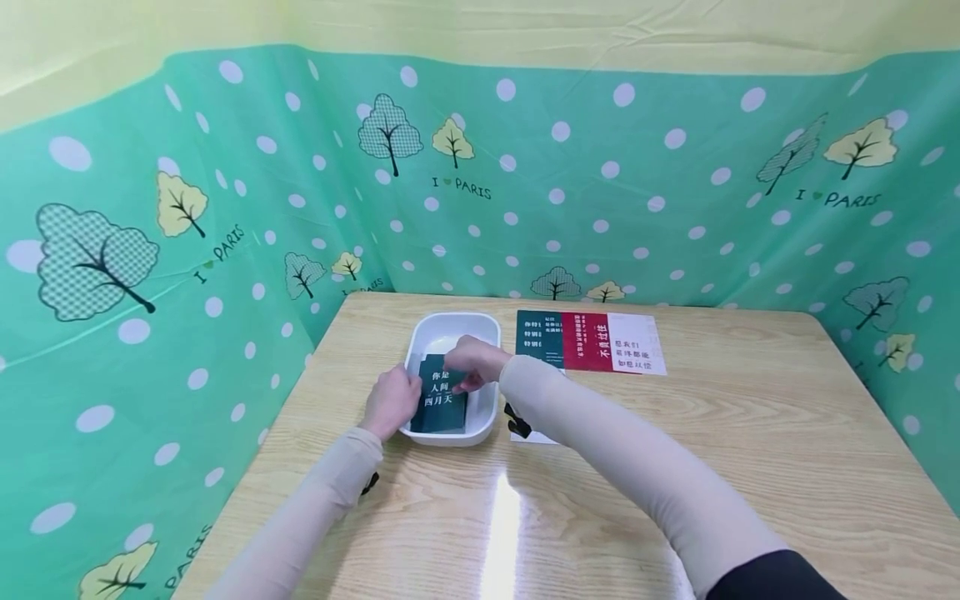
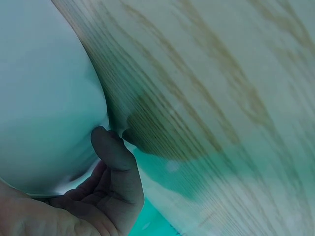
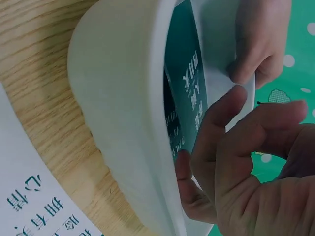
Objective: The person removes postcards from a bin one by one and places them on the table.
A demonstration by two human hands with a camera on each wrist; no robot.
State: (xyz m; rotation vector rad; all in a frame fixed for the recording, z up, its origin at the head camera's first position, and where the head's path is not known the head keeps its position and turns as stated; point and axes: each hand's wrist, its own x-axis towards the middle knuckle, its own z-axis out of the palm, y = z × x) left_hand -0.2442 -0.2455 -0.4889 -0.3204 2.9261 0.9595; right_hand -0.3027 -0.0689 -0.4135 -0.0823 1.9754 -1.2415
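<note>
A white plastic basin (image 1: 486, 417) stands on the wooden table with dark green printed cards (image 1: 444, 417) lying in it, one overlapping another. At the basin's left side my left hand (image 1: 392, 402) grips the rim; in the left wrist view, the curled fingers (image 2: 115, 167) are against its wall. My right hand (image 1: 474, 364) reaches into the basin over the top card's upper right part. Seen from the right wrist, its fingers (image 3: 229, 125) are loosely bent and spread beside the cards, with nothing visibly pinched between them.
Right of the basin lie a dark green card (image 1: 531, 337), a red card (image 1: 587, 354) and a white card (image 1: 637, 346) in a row. Another white card (image 3: 34, 182) is partly hidden under the right forearm. A polka-dot curtain (image 1: 555, 158) encloses the wooden table (image 1: 720, 425).
</note>
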